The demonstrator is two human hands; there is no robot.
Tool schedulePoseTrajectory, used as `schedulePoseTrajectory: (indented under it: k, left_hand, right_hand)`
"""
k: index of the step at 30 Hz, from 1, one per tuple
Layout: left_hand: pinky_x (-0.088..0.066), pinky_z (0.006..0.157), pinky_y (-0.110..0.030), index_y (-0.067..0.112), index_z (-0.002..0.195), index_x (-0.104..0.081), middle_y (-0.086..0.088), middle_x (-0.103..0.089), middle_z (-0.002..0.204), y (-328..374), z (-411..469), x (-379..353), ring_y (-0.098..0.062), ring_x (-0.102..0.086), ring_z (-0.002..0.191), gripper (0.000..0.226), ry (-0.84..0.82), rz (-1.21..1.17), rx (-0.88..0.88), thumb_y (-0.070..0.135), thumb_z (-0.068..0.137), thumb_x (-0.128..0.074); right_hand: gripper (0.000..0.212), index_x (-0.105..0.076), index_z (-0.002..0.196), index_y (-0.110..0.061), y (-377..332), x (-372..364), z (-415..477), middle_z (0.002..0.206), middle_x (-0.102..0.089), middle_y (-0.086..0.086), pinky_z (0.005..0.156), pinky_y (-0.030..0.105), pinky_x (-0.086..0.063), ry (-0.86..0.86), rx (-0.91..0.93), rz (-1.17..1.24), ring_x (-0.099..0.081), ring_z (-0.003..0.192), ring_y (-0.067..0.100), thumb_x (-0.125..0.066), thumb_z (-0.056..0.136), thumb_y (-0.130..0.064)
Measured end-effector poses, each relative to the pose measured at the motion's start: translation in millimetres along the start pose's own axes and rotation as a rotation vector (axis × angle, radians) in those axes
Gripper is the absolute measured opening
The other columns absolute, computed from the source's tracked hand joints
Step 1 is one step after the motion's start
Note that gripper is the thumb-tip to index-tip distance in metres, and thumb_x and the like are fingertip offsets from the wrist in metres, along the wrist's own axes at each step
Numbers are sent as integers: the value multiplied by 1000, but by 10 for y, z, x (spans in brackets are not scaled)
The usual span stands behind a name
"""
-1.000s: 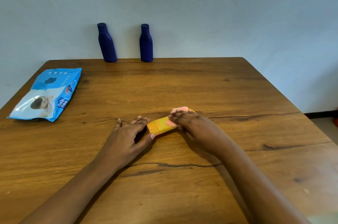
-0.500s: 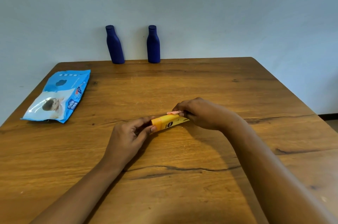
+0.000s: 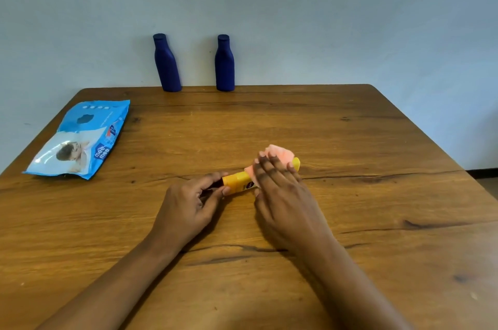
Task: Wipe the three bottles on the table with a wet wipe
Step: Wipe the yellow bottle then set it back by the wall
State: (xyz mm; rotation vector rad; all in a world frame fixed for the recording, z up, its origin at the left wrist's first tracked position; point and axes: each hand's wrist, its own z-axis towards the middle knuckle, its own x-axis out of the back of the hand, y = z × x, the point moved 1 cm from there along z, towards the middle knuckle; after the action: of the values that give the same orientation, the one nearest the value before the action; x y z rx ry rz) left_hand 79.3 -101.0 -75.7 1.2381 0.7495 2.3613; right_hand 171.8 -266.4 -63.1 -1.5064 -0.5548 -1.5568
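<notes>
The fingers of your left hand (image 3: pixel 188 203) curl and pinch the dark cap end of the yellow bottle (image 3: pixel 238 181), which lies on its side near the middle of the table (image 3: pixel 350 141). Your right hand (image 3: pixel 283 195) presses the pink wipe (image 3: pixel 280 153) onto the bottle's other end with straight fingers. Two blue bottles (image 3: pixel 167 65) (image 3: pixel 224 65) stand at the far edge, and the wipes pack (image 3: pixel 80 141) lies near the left edge.

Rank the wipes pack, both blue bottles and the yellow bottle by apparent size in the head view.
1. wipes pack: clearly largest.
2. left blue bottle and right blue bottle: alike, unranked.
3. yellow bottle: looks smallest, but it is partly covered and lies nearer, so unsure.
</notes>
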Motion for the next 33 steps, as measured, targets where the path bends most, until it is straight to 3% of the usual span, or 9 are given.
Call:
schedulePoseTrajectory:
  k: [4,7,13,18,21,24,28,30,33]
  left_hand:
    - [-49,76,-10,14,113,-68,8,-71,103,-18,-6,-1,3,-64,90,36,4,-11,7,36,85,-58]
    - [-50,72,-12,14,113,-68,8,-71,101,-30,-12,14,2,-65,87,41,1,-9,9,39,85,-54]
    - [-52,76,-16,12,112,-69,6,-71,106,-26,9,-16,0,-65,90,36,18,11,-1,36,85,-67]
    - [-54,66,-24,14,112,-69,7,-72,99,-28,-1,10,-1,-67,79,44,11,-36,23,43,82,-55]
    - [-54,66,-25,13,111,-70,11,-70,102,-23,7,2,-10,-69,74,45,18,-15,11,45,82,-56]
    - [-54,71,-21,12,111,-70,10,-70,106,-30,23,-16,-6,-68,79,45,29,4,27,44,82,-58]
    - [-55,59,-39,21,113,-67,-1,-74,90,-41,12,7,-19,-70,70,39,38,-48,41,44,83,-56]
    - [-56,58,-34,22,113,-67,4,-74,89,-25,14,17,-11,-69,70,37,39,-61,20,42,83,-56]
    - [-50,65,-10,14,114,-66,15,-66,96,20,33,25,8,-64,84,43,42,-29,-25,41,82,-55]
  right_hand:
    - [59,-5,150,-16,-357,-50,-23,157,1,2,113,32,7,-14,55,80,11,142,10,-22,99,-41]
    - [63,-2,150,-19,-411,-106,-27,157,7,-2,114,32,8,-40,91,80,16,141,8,-17,98,-51]
    - [74,-2,150,-17,92,6,6,158,5,0,118,35,-1,34,-166,91,12,143,10,-6,90,-61]
    - [72,3,150,-16,-490,-161,-60,156,13,-1,114,32,8,-45,57,131,17,141,9,-12,95,-61]
    - [71,1,150,-20,-97,-112,-15,156,10,-5,118,37,-2,41,-59,104,14,142,7,-6,92,-61]
    - [75,1,150,-18,125,-54,16,156,10,-2,118,37,-4,64,-180,123,14,142,8,-8,90,-63]
    - [76,-1,150,-13,-428,-147,-21,158,3,3,113,27,8,12,30,147,11,143,11,-17,94,-61]
    - [72,-3,151,-15,-476,-119,-21,158,3,1,114,27,7,-8,89,182,11,142,8,-18,95,-59]
    - [62,-18,150,-18,-291,-10,46,157,-14,-1,115,25,-9,-4,116,341,-4,142,4,-22,98,-52]
